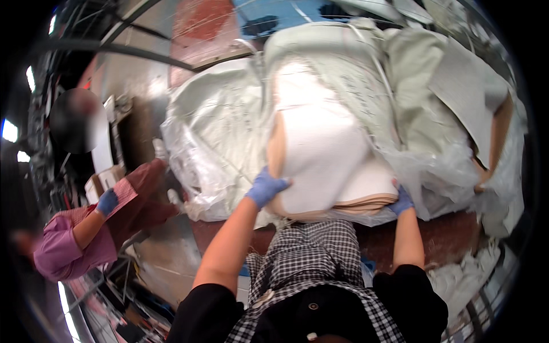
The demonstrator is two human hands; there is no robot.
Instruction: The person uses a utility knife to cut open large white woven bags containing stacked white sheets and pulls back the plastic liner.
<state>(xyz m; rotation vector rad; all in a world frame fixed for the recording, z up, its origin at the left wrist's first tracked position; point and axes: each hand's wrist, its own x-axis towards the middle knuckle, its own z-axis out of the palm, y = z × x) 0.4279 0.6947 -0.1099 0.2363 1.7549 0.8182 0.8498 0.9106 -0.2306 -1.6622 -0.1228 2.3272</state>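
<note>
In front of me lies a stack of white sheets with tan edges (pixel 326 154), cut in a curved shape and resting on a large pale woven sack (pixel 366 97). My left hand (pixel 266 188), in a blue glove, grips the stack's left edge, thumb on top and fingers partly hidden. At the lower right corner my right hand (pixel 402 201), also gloved in blue, holds the layered edges, with some fingers tucked out of sight. Clear plastic wrap (pixel 412 171) bunches beside the right hand.
More pale sacks stand left (pixel 217 114) and right (pixel 420 86); the right one holds tan-edged sheets (pixel 474 97). Metal bars (pixel 120 48) cross the upper left. A person in a purple top (pixel 74 240) is at the left, near small boxes (pixel 104 182).
</note>
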